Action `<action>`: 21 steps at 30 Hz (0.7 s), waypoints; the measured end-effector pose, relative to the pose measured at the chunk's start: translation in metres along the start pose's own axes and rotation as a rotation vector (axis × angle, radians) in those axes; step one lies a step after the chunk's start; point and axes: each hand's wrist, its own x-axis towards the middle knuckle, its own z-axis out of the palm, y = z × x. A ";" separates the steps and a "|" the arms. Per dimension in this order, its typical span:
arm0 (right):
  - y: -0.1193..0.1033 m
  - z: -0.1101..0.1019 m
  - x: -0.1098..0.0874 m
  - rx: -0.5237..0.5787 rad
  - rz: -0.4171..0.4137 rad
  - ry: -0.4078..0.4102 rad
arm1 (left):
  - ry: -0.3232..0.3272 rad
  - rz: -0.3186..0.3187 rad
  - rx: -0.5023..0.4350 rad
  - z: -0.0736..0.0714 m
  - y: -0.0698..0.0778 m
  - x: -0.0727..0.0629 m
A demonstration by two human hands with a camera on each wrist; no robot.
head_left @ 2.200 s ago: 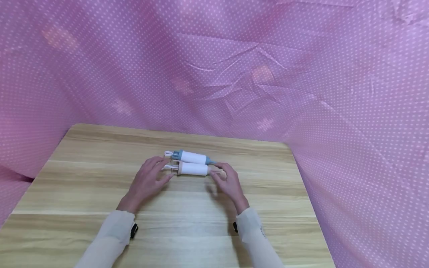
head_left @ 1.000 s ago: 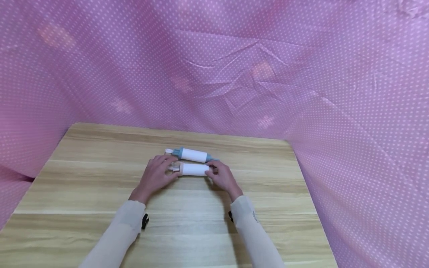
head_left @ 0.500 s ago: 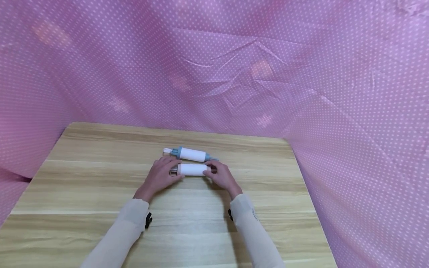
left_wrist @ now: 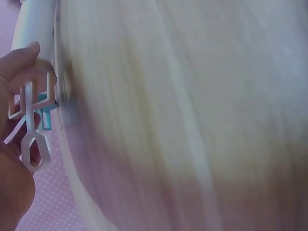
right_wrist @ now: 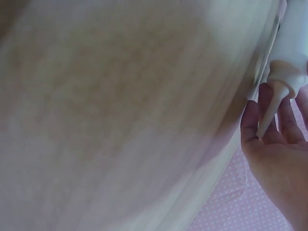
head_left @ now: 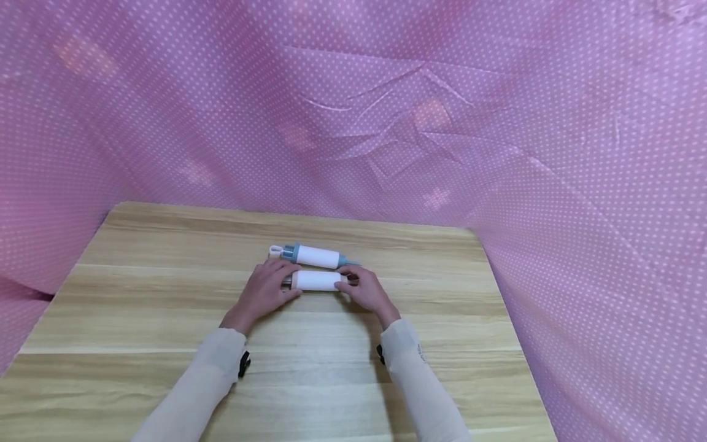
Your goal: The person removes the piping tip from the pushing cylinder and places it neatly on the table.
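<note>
A syringe [head_left: 317, 280] with a white barrel, beige collar and beige tapered nozzle [right_wrist: 272, 108] lies crosswise on the wooden table. My left hand [head_left: 264, 290] grips its collar end, the thumb on the near side of the barrel and fingers on the far side. Its looped plunger handle [left_wrist: 34, 149] sticks out beneath my palm in the left wrist view. My right hand [head_left: 366, 290] holds the nozzle end between thumb and fingers, hiding most of the nozzle in the head view. Just behind lies a matching blue-and-white syringe [head_left: 318, 256], near the fingertips of both hands.
The wooden tabletop [head_left: 320, 380] runs out on all sides of the hands. Pink dotted cloth [head_left: 353, 123] hangs behind the table and along both sides. Each sleeved wrist carries a small black device [head_left: 245, 363].
Both hands have come inward and taken hold of the beige-and-white syringe at its two ends. It now lies slightly apart from the blue one. Over the last half second almost nothing moves.
</note>
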 end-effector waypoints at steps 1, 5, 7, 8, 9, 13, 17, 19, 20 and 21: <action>0.000 0.000 0.000 0.006 -0.001 0.004 | 0.002 -0.002 -0.007 -0.001 0.000 0.000; 0.000 -0.002 -0.002 0.065 -0.009 0.021 | 0.012 -0.011 -0.034 -0.006 0.003 -0.003; 0.001 -0.003 -0.003 0.126 -0.019 0.021 | 0.020 -0.020 -0.056 -0.009 0.006 -0.005; 0.001 -0.004 -0.003 0.161 -0.029 0.021 | 0.024 -0.026 -0.066 -0.011 0.007 -0.007; 0.002 -0.005 -0.004 0.198 -0.034 0.019 | 0.026 -0.033 -0.077 -0.012 0.009 -0.008; 0.001 -0.006 -0.007 0.331 -0.041 -0.007 | 0.040 -0.055 -0.105 -0.017 0.013 -0.012; -0.004 -0.008 -0.011 0.420 -0.005 -0.035 | 0.060 -0.047 -0.107 -0.024 0.016 -0.015; -0.007 -0.009 -0.014 0.456 0.002 -0.038 | 0.069 -0.033 -0.102 -0.027 0.019 -0.017; -0.009 -0.010 -0.015 0.473 -0.004 -0.038 | 0.071 -0.026 -0.104 -0.030 0.020 -0.018; -0.011 -0.010 -0.016 0.485 -0.013 -0.037 | 0.070 -0.023 -0.106 -0.032 0.022 -0.019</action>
